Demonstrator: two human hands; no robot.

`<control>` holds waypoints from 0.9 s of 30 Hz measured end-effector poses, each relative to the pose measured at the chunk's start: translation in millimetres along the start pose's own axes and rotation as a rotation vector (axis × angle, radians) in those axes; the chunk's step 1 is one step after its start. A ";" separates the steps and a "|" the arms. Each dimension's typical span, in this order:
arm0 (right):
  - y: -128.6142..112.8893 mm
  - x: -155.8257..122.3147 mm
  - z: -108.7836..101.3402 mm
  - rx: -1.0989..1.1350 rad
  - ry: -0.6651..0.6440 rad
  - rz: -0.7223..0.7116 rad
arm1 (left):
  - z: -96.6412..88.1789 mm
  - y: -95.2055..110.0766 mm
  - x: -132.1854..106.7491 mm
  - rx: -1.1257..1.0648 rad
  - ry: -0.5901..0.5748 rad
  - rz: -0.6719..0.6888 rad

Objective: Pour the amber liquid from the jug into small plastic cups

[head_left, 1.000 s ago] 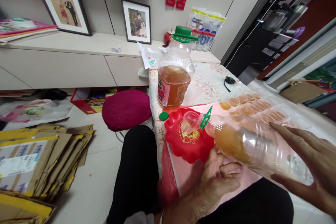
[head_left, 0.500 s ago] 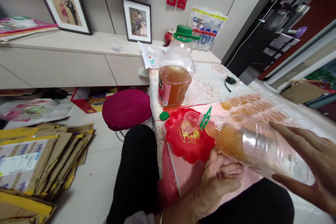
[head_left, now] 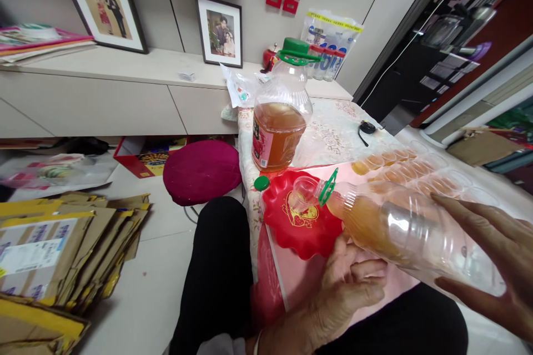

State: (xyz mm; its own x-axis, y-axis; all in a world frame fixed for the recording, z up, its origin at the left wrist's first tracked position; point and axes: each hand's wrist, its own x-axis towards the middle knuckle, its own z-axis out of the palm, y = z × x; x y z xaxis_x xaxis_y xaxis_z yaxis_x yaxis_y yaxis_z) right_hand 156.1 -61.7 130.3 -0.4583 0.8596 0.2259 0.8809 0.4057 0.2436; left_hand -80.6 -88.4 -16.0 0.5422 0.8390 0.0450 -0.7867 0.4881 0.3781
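Observation:
A clear plastic bottle point(head_left: 400, 222) lies tilted nearly flat, with amber liquid toward its neck. My right hand point(head_left: 495, 249) grips its base end, fingers above and thumb below. My left hand point(head_left: 350, 283) supports it from underneath near the shoulder, fingers partly curled. A green ring point(head_left: 328, 187) circles the neck. The bottle's mouth meets a small clear cup point(head_left: 306, 191) over a red scalloped plate point(head_left: 291, 236) with a gold heart design. A green cap point(head_left: 261, 183) rests by the plate's left edge. Several clear cups of amber liquid point(head_left: 408, 169) stand in rows behind the bottle.
A large jug point(head_left: 281, 133) of amber liquid with a green lid stands behind the plate. A black tape-measure-like object point(head_left: 367, 127) lies on the flowered tablecloth point(head_left: 328, 138). Left of the table are a magenta stool point(head_left: 202, 172) and flattened cardboard point(head_left: 100, 244).
The view has shifted slightly. The liquid seen in the small cup looks less than before. Both hands and the bottle keep nearly the same pose.

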 end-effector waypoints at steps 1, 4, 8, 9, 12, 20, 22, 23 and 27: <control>1.4 -1.1 0.2 -0.029 -0.032 -0.010 | -0.2 0.3 -0.2 -0.006 0.005 -0.002; 4.8 -3.9 0.1 -0.059 -0.058 -0.017 | -0.1 0.8 -0.7 -0.006 -0.009 -0.005; 7.3 -4.5 1.1 -0.063 -0.054 -0.024 | -2.0 -2.4 -0.2 -0.008 0.009 -0.017; 7.8 -4.5 1.7 -0.065 -0.052 -0.025 | -2.8 -3.6 0.1 -0.010 0.018 -0.017; 8.5 -5.1 2.9 -0.071 -0.054 -0.025 | -4.4 -6.1 0.7 -0.008 0.020 -0.010; 8.0 -2.8 1.8 -0.060 -0.077 -0.030 | -4.0 -6.1 -0.5 -0.015 -0.001 -0.006; 8.0 -1.4 1.5 -0.062 -0.074 -0.036 | -4.4 -6.8 -0.5 -0.021 0.002 -0.013; 8.2 -1.1 1.3 -0.064 -0.074 -0.035 | -4.8 -7.5 -0.4 -0.026 0.003 -0.014; 9.1 -1.7 0.7 -0.069 -0.072 -0.033 | -7.8 -12.3 0.1 -0.034 -0.002 0.000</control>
State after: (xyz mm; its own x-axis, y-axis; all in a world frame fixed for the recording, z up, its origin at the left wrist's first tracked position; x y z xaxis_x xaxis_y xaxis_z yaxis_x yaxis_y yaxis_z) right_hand 165.0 -59.2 131.5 -0.4749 0.8674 0.1486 0.8541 0.4137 0.3152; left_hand -73.2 -92.5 -27.9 0.5425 0.8387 0.0469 -0.7964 0.4958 0.3463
